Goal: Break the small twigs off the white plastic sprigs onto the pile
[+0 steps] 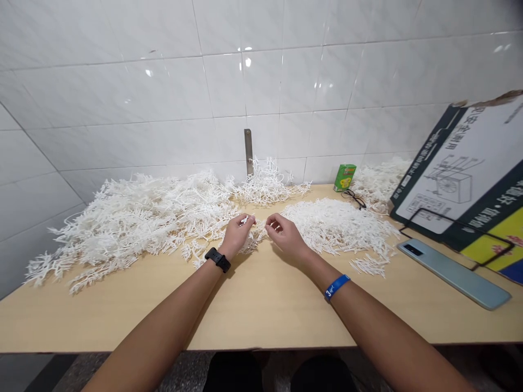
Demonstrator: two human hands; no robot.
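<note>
My left hand (237,234), with a black watch on the wrist, pinches a small white branched plastic piece (245,220) between thumb and fingers. Just to its right, my right hand (285,235) has its thumb and forefinger pressed together; whatever lies between them is too small to make out. A large tangled heap of white branched plastic pieces (155,218) spreads out on the left, reaching close to my left hand. Beside my right hand lies a flatter pile of small loose white plastic pieces (339,224).
The wooden table (261,316) meets a tiled wall (278,81). A metal strip (248,149) leans there behind a smaller white clump (265,185). On the right are a green box (345,177), black cord (354,198), another white heap (379,182), a phone (453,274) and a large carton (457,174).
</note>
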